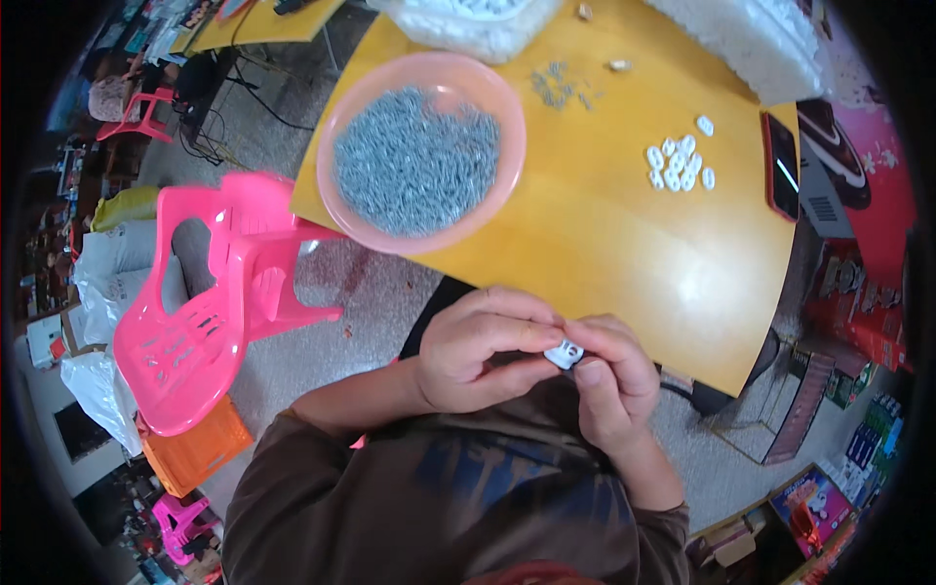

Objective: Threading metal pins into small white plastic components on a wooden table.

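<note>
Left hand (483,348) and right hand (616,378), fingertips closed narrow, pinch one small white oval plastic piece (563,354) between them, seemingly just short of the yellow wooden table's (604,263) near edge. Risk: tiny part, little grip area; a thumb slip could drop it past the edge, floorward.

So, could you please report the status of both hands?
Left hand and right hand pinching one white piece. Similar pieces grouped on table. Nothing visibly blocking.
</note>
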Demonstrator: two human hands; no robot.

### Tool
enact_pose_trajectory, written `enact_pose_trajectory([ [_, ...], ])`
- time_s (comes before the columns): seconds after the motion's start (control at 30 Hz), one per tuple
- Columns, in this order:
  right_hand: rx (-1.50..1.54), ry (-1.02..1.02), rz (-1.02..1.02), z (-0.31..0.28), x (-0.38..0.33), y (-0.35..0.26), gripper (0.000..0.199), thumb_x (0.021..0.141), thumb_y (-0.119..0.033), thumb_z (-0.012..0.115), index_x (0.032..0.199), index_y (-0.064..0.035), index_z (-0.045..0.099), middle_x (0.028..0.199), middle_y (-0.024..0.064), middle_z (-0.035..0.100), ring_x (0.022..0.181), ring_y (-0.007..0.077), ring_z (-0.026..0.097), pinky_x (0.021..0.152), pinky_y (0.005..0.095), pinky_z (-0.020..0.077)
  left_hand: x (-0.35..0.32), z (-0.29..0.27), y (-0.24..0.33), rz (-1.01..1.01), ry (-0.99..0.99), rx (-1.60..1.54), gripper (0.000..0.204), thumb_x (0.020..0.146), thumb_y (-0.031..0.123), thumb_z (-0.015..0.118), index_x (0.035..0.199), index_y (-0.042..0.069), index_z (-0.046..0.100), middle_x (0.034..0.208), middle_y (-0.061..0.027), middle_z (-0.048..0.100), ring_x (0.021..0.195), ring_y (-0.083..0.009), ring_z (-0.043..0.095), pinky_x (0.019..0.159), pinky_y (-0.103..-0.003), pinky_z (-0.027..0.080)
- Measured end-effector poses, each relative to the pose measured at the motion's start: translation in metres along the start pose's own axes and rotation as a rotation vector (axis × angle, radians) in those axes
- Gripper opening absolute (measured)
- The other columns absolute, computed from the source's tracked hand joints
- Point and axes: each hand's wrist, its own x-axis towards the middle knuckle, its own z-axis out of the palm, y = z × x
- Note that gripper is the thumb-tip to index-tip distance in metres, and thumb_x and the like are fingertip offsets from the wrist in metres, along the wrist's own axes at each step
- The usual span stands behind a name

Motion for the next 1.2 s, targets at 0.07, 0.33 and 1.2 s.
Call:
enact_pose_trajectory([
  [0.07, 0.003, 0.013, 0.028, 0.003, -0.003, -0.001, 0.025, 0.08, -0.002, 0.054, 0.104, 0.0042, 0.053, 0.091, 0.0128, 0.057, 0.079, 0.0196, 0.055, 0.071, 0.0266, 0.0433, 0.001, -0.001, -0.003, 0.039, -0.023, 0.032, 0.029, 0.068, 0.002, 0.07, 0.094, 0.001, 0.056, 0.092, -0.0131, 0.056, 0.075, -0.0215, 0.058, 0.062, -0.028, 0.047],
  [0.33, 0.05, 0.061, 0.115, 0.003, 0.0, 0.002, 0.023, 0.083, -0.004, 0.052, 0.104, 0.0038, 0.054, 0.092, 0.0135, 0.058, 0.081, 0.0188, 0.055, 0.072, 0.0261, 0.0434, 0.01, -0.001, 0.001, 0.013, -0.011, 0.14, 0.031, 0.065, 0.002, 0.071, 0.092, 0.002, 0.057, 0.088, -0.0108, 0.056, 0.074, -0.0204, 0.058, 0.061, -0.027, 0.047],
  [1.2, -0.074, 0.317, 0.284, -0.076, -0.005, 0.019, 0.017, 0.086, -0.006, 0.048, 0.099, 0.0017, 0.055, 0.085, 0.0065, 0.055, 0.075, 0.0111, 0.052, 0.067, 0.0218, 0.042, 0.171, -0.002, -0.024, -0.063, -0.133, 0.489, 0.03, 0.08, 0.01, 0.056, 0.109, 0.002, 0.05, 0.112, -0.0069, 0.049, 0.098, -0.0127, 0.048, 0.084, -0.025, 0.038],
])
